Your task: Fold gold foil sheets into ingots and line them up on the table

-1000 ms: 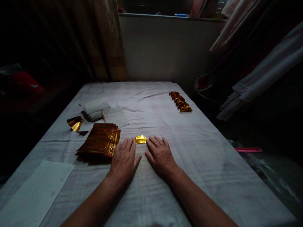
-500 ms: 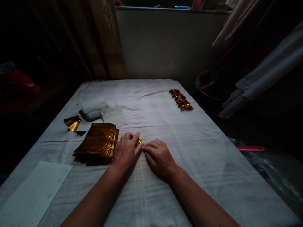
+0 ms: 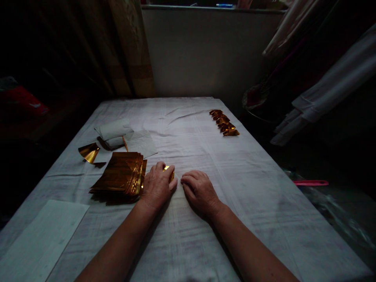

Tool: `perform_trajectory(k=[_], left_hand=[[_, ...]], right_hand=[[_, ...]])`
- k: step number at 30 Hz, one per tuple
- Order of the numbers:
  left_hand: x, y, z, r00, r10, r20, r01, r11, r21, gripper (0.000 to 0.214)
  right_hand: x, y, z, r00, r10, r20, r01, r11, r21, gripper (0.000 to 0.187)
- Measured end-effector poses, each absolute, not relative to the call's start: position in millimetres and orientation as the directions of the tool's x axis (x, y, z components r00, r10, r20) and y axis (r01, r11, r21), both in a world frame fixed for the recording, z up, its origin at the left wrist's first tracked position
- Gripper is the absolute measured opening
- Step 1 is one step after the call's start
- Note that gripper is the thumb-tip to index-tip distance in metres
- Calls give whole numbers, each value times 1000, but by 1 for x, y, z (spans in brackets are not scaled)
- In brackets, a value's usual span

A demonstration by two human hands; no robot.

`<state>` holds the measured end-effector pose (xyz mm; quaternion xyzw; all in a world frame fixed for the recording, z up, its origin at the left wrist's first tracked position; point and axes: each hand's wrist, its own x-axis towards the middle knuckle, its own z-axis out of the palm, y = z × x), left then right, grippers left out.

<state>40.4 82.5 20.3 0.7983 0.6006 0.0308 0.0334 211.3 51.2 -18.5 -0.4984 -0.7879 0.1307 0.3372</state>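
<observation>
My left hand (image 3: 158, 183) is closed over a small piece of gold foil paper (image 3: 171, 175), pressing it to the cloth; most of the piece is hidden under the fingers. Just left of that hand lies a thick stack of gold foil sheets (image 3: 117, 172). My right hand (image 3: 200, 192) rests on the cloth a short gap to the right, its fingers curled together and the tips pointing left. Whether anything sits inside those fingers I cannot make out. A row of folded gold foil pieces (image 3: 225, 123) lies toward the far right edge.
A pale checked cloth covers the table (image 3: 188, 145). A curled gold foil sheet (image 3: 89, 152) and grey papers (image 3: 114, 131) lie beyond the stack. A white sheet (image 3: 44, 235) is at the near left. White clothes (image 3: 329, 90) hang on the right, above a pink handle (image 3: 311, 183).
My right hand has drawn slightly right, away from my left hand, so a gap shows between them. My left fingers have shifted on the foil, and a little more gold shows.
</observation>
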Motion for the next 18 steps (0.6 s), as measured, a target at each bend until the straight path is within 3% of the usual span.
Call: perform_trajectory(k=[4,7,13,18], left_hand=[[41,83,24,282,960,4,955,-281,94,22],[36,82,21,291,955,56,943,-297,150,26],[16,82,2,294,920,258,829,-380,411,35],[8,83,-11,252,910,330,708,-406,579,32]], right_hand=[[210,51,-16,-276,876,396,704,465,-538,14],[210,50,-15,-272,879,391,721,455,-523,16],[209,49,-17,-305,864,400,725,483,-490,37],[205,49,-21,-335,849,407,729,508,-459,47]])
